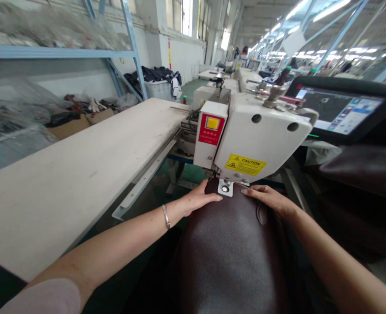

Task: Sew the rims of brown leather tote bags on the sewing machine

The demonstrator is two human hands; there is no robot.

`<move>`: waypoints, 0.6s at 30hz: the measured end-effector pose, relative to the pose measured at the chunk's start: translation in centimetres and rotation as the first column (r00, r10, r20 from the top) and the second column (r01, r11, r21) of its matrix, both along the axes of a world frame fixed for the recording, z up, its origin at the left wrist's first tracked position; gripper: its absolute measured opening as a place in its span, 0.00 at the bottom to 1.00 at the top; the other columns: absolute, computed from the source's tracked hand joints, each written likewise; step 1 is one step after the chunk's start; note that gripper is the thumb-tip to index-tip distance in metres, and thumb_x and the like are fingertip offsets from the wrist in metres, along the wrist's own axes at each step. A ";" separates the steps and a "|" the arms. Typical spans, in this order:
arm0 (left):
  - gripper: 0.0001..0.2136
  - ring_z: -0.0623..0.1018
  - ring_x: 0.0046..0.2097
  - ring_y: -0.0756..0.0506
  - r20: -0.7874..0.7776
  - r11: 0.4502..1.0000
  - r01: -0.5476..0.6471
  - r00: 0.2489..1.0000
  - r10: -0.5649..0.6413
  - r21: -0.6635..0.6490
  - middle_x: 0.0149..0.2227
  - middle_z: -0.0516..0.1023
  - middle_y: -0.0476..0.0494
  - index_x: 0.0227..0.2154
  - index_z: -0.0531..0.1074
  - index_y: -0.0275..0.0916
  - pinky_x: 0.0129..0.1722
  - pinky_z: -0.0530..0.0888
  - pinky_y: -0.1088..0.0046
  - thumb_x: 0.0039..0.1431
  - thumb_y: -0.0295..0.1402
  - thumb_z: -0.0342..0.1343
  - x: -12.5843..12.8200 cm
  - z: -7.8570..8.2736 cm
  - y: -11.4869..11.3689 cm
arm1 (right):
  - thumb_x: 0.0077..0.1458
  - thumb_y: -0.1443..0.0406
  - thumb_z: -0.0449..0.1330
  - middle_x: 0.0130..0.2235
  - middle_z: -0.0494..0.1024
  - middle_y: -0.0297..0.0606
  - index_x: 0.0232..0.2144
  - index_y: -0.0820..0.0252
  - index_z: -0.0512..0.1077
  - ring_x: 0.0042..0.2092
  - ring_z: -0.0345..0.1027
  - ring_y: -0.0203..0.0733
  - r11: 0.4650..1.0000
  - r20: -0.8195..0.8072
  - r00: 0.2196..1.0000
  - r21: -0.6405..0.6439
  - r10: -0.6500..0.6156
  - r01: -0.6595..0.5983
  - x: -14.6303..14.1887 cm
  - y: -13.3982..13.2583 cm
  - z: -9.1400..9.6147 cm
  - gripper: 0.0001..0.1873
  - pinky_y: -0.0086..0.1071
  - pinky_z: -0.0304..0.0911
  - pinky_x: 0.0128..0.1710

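A large piece of dark brown leather [225,244] drapes from the head of a white sewing machine [261,135] down toward me. On its top end rests a small metal clamp plate [225,188] with a round opening, right under the machine head. My left hand [199,198] grips the leather's left edge, thumb on top and fingers out of sight beneath. At the right edge my right hand [265,196] holds the leather the same way, fingertips close to the plate. A small leather loop [261,213] hangs below my right hand.
A long pale tabletop [91,161] stretches along the left. On the machine's front sits a yellow emergency stop button [212,123]. A monitor [343,109] stands at the right, with more dark leather [366,170] below it. Blue shelving [59,52] holds plastic-wrapped goods.
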State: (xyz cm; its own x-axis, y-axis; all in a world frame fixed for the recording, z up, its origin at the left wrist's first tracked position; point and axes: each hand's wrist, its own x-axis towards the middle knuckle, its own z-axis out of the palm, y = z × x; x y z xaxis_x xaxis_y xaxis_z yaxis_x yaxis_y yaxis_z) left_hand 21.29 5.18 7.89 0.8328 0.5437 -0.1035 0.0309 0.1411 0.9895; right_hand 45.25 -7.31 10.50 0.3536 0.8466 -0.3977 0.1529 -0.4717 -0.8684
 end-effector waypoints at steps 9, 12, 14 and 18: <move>0.40 0.69 0.60 0.36 -0.026 0.998 -0.044 0.999 0.043 -0.036 0.60 0.68 0.35 0.62 0.58 0.38 0.61 0.63 0.55 0.45 0.35 0.66 0.2 0.0 -0.1 | 0.38 0.52 0.74 0.32 0.81 0.46 0.27 0.61 0.79 0.33 0.72 0.47 0.991 0.010 0.995 -0.097 -0.097 0.097 -0.5 1.0 1.2 0.19 0.35 0.67 0.33; 0.40 0.69 0.60 0.36 -0.022 0.998 -0.050 0.999 0.049 -0.037 0.59 0.69 0.36 0.62 0.58 0.37 0.62 0.63 0.57 0.45 0.35 0.66 0.2 0.2 -0.3 | 0.38 0.50 0.73 0.33 0.81 0.47 0.30 0.62 0.80 0.34 0.72 0.48 0.992 -0.005 0.998 -0.110 -0.069 0.068 -0.5 1.0 1.2 0.22 0.37 0.67 0.34; 0.40 0.69 0.60 0.36 -0.026 0.998 -0.056 0.998 0.056 -0.035 0.59 0.69 0.36 0.63 0.57 0.37 0.62 0.62 0.57 0.45 0.35 0.66 0.2 0.2 -0.3 | 0.37 0.49 0.72 0.35 0.82 0.48 0.31 0.62 0.81 0.35 0.73 0.49 0.993 0.006 0.999 -0.108 -0.046 0.046 -0.5 1.0 1.2 0.24 0.37 0.67 0.36; 0.40 0.68 0.60 0.35 -0.028 0.999 -0.051 0.998 0.051 -0.018 0.60 0.68 0.34 0.62 0.58 0.37 0.62 0.62 0.55 0.45 0.36 0.66 0.2 0.0 0.0 | 0.36 0.48 0.72 0.39 0.82 0.47 0.33 0.61 0.81 0.39 0.74 0.50 0.995 0.042 0.999 -0.095 -0.030 0.034 -0.5 1.0 1.2 0.26 0.38 0.67 0.41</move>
